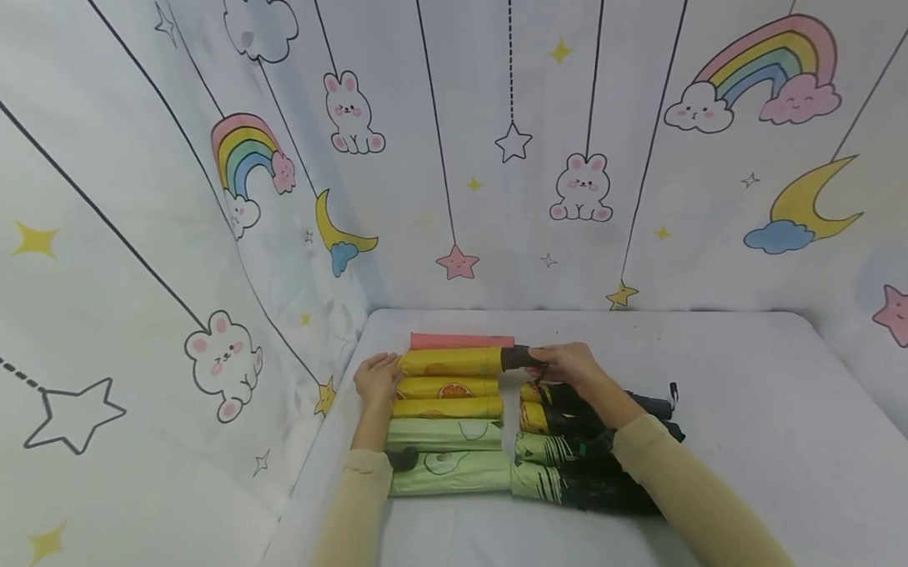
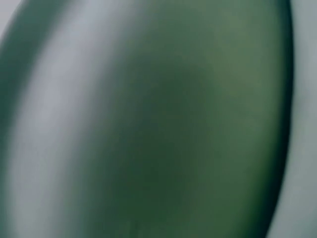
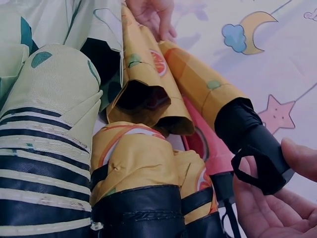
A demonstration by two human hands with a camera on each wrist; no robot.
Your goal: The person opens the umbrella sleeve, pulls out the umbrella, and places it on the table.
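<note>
A yellow folding umbrella in its sleeve (image 1: 451,362) spans the space between my two hands. My right hand (image 1: 571,364) grips its black handle (image 3: 255,146), thumb on one side and fingers on the other, with a strap loop hanging there. At the sleeve's far end, my left hand (image 1: 378,377) pinches the tip; the right wrist view shows its fingers (image 3: 166,25) there. Two more yellow sleeves (image 1: 446,389) with orange-slice prints lie just nearer, their mouths gaping. Yellow umbrellas (image 3: 136,158) with dark handles lie under my right forearm. Blurred green fills the left wrist view.
Nearer to me lie light green sleeves (image 1: 447,473) with avocado prints, beside green umbrellas (image 1: 537,480) with black handles. A pink-red sleeve (image 1: 459,341) lies at the back. The white table (image 1: 756,461) meets a cartoon-printed cloth (image 1: 515,261) at its back and left.
</note>
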